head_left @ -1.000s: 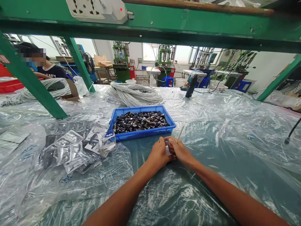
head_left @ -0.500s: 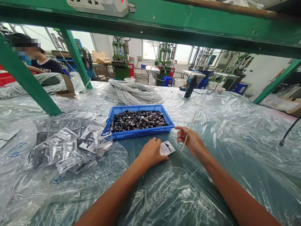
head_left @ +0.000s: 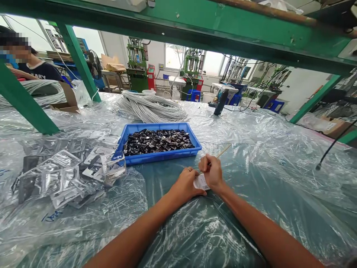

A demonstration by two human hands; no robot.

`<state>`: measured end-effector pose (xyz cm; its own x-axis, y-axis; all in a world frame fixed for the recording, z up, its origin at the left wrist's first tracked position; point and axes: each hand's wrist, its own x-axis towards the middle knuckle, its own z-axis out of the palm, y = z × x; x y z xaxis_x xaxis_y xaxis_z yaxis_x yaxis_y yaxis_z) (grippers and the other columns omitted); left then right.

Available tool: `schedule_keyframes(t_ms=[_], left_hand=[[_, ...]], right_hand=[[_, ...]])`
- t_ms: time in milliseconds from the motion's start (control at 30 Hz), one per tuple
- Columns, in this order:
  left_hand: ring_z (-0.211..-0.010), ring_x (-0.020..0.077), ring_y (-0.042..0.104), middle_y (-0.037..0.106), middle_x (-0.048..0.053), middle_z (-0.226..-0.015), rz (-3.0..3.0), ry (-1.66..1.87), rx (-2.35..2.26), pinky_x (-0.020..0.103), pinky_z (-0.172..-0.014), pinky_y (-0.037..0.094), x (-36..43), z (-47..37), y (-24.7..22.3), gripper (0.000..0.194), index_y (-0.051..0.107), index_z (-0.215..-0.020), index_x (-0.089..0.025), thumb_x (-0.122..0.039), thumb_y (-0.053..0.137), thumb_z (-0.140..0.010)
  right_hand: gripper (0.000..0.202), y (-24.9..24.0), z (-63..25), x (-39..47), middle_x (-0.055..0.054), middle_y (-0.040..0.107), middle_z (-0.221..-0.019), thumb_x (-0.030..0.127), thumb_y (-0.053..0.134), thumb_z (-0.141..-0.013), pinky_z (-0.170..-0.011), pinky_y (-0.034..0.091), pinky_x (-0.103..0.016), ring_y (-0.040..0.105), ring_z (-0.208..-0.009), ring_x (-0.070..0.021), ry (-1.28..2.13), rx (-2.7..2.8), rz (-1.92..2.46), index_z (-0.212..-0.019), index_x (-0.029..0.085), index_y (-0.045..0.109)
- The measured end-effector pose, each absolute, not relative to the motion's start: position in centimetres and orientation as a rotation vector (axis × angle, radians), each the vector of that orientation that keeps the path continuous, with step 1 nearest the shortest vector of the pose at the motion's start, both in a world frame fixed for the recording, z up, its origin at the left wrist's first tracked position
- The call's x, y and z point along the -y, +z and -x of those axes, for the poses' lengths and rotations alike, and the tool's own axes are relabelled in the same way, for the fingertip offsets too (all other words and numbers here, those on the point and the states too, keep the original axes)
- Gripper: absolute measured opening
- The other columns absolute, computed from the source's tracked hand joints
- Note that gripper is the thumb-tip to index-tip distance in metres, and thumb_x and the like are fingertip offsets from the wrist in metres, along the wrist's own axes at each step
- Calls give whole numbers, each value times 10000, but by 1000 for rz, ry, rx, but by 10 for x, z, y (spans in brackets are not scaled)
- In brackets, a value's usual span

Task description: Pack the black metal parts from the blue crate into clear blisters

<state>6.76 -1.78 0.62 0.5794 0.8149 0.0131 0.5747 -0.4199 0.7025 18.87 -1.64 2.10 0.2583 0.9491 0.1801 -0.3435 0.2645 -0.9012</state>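
Observation:
My left hand (head_left: 186,185) has its thumb and fingers closed round the edge of a small white printed packet (head_left: 201,182) on the table. Curled into a fist, my right hand (head_left: 212,172) grips a thin pale stick (head_left: 224,150), which slants up to the right out of the hand. The right hand is right against the packet and covers part of it. Just beyond both hands stands a blue tray (head_left: 164,158), filled with small black and metal parts (head_left: 158,141).
Flat clear packets (head_left: 63,176) are heaped left of the tray. A coil of grey cable (head_left: 152,106) lies behind it. Plastic sheeting (head_left: 264,178) covers the table. A green frame (head_left: 195,35) crosses above. Another person (head_left: 39,67) sits far left; a black cable (head_left: 331,149) hangs at right.
My right hand has moved left and down to the packet, its pointing finger now curled in. The stick has tilted further over. The whole view has shifted slightly rightward.

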Motion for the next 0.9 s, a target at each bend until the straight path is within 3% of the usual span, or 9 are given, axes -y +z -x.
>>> schedule_keyframes(t_ms=[133, 600, 900], left_hand=[[-959, 280, 566, 603, 59, -964, -2156, 511, -1069, 343, -794, 459, 17, -67, 6, 492, 668, -966, -170, -366, 885, -571], [-902, 238, 563, 578, 41, -929, -2161, 546, -1120, 320, -754, 462, 22, -67, 8, 368, 658, -921, -190, -328, 831, -627], [-949, 232, 546, 529, 52, -1013, -2078, 532, -1168, 341, -835, 470, 21, -69, 5, 478, 645, -984, -170, -294, 866, -579]], right_hand=[[470, 17, -184, 16, 37, 261, -353, 384, 534, -741, -426, 174, -283, 227, -379, -84, 1019, 907, 895, -343, 226, 343], [477, 14, -179, 24, 58, 226, -351, 390, 487, -767, -406, 157, -284, 216, -346, -66, 986, 968, 970, -360, 243, 286], [454, 10, -178, 15, 61, 233, -360, 388, 497, -751, -400, 145, -281, 211, -346, -65, 965, 946, 1017, -374, 243, 291]])
